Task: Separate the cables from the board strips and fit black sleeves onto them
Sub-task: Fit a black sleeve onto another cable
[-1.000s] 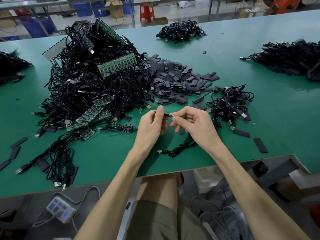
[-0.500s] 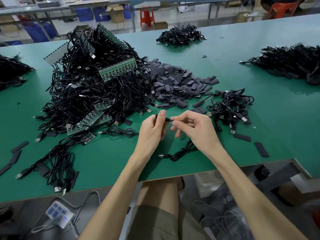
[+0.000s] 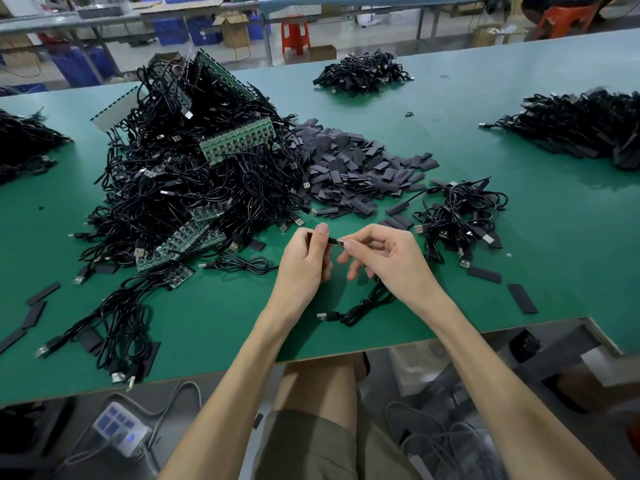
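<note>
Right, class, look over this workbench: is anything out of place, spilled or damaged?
Nothing looks damaged or spilled. The one untidy point: stray black sleeves lie apart from the main sleeve pile, scattered near the front edge of the table on both the left and right sides.

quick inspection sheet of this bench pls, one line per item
surface: green matted table
job's things: tall heap of black cables and green board strips; pile of flat black sleeves beside it
clutter: loose black sleeve pieces near the front edge
grippers: left hand and right hand pinch one thin black cable by its end
cables: its coil rests on the table; small black cable bunch right of hands
surroundings: red plastic stool, blue plastic crates, white power strip on floor
</note>
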{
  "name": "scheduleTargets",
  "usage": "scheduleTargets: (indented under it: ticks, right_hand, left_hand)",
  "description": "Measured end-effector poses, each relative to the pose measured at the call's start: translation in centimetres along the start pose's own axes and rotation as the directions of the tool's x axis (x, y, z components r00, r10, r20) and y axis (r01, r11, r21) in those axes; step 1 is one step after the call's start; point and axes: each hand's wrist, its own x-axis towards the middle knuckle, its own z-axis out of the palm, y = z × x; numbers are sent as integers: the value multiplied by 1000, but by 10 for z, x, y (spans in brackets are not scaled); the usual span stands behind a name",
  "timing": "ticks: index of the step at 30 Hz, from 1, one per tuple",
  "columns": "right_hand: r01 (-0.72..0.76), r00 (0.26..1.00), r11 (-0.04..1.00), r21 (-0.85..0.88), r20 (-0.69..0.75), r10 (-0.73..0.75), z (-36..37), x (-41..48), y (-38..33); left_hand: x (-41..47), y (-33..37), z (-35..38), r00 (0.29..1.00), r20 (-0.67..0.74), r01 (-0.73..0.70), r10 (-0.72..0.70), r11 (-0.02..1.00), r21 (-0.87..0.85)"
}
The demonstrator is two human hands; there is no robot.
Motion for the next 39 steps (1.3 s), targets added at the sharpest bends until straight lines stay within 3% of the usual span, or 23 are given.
scheduleTargets:
  ticks: [17,25,39]
  right_hand:
    - [-47,998,996,78,-33,49,0,0,-2]
    - [-53,998,998,20,-42,54,2,1,-1]
    - [-50,998,999,12,-24,51,-1,1,2]
  left_hand:
    - [0,-2,2,992,95,-101,89,985,141]
    - [-1,-3,1,994,5,-109,109,994,8]
    - [0,-3,-2,985,80,-152,152,988,-6]
